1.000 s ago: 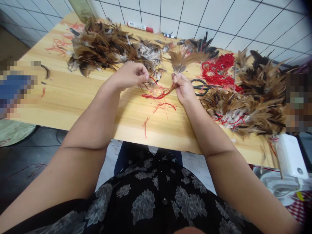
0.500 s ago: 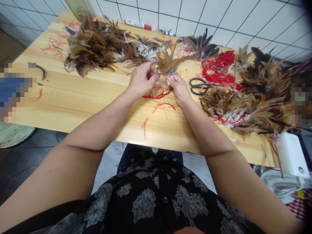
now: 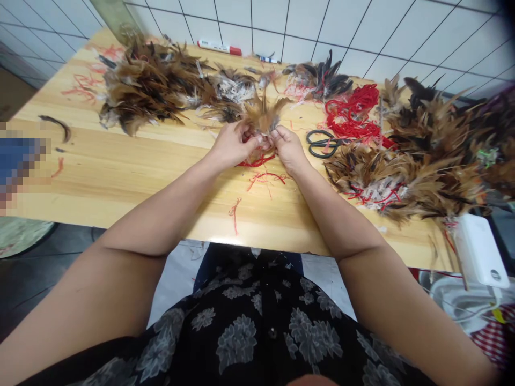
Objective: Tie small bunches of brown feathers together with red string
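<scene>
A small bunch of brown feathers stands fanned out between my hands above the table. My left hand pinches at its base from the left, thumb and fingers together. From the right, my right hand is closed on the same base. Fingers hide most of the quill ends and whatever binds them. Red string lies on the wood just below my hands. Black-handled scissors lie to the right of my right hand.
Feather heaps lie at the back left and right. A tangle of red cord sits beyond the scissors. A red-capped marker rests by the tiled wall. A white power bank is at the right edge.
My left hand has moved in against the base of the bunch; the red string stretched between my hands no longer shows. The whole view has shifted slightly.
</scene>
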